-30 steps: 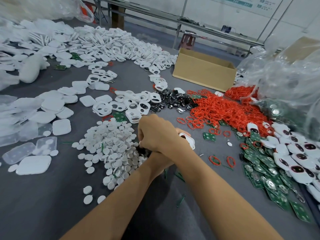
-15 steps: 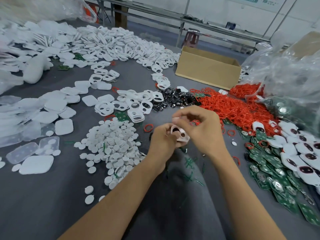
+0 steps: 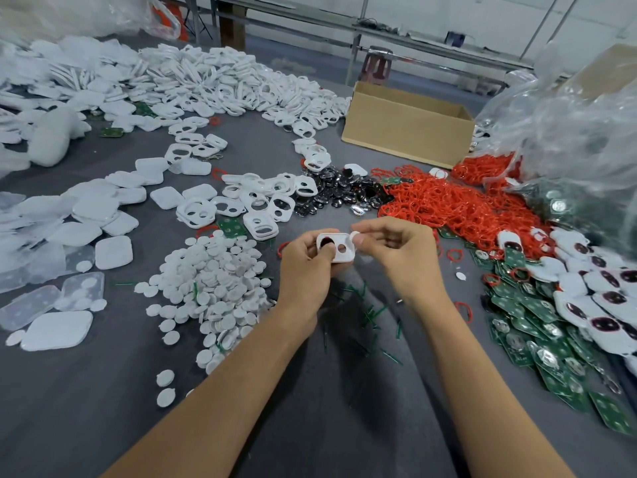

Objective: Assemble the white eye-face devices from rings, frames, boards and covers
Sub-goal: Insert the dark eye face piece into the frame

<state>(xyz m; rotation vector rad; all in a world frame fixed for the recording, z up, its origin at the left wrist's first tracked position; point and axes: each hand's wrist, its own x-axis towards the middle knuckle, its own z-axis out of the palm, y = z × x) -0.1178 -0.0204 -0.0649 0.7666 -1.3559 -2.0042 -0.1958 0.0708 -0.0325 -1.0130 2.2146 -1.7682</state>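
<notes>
1. The step in hand looks like fitting out a single frame (image 3: 345,257), held up over the worktop (image 3: 103,408) straight ahead of the person, between both hands
2. The left hand (image 3: 303,270) has its grip curled round the frame's left end, with the thumb lying across the face next to a dark eye (image 3: 325,241) seated in the left hole; the right hole (image 3: 342,249) looks open
3. The right hand (image 3: 400,251) has its grip pinching a small white disc (image 3: 355,236) between thumb and forefinger, at the frame's upper right corner; whether disc and frame touch I cannot tell
4. I judge the device to be early in its build: one eye in, no board or cover visible on it
5. The next move probably calls for bringing the disc square to its seat on the frame and pressing it flat while the left hand keeps the frame level; the disc is thin and small, so a light pinch and a late release seem wise
6. Stock lies within reach: the disc heap (image 3: 213,281) to the left, red rings (image 3: 458,205) ahead right, green boards (image 3: 537,326) and finished devices (image 3: 603,291) at right, covers (image 3: 103,215) at left
</notes>
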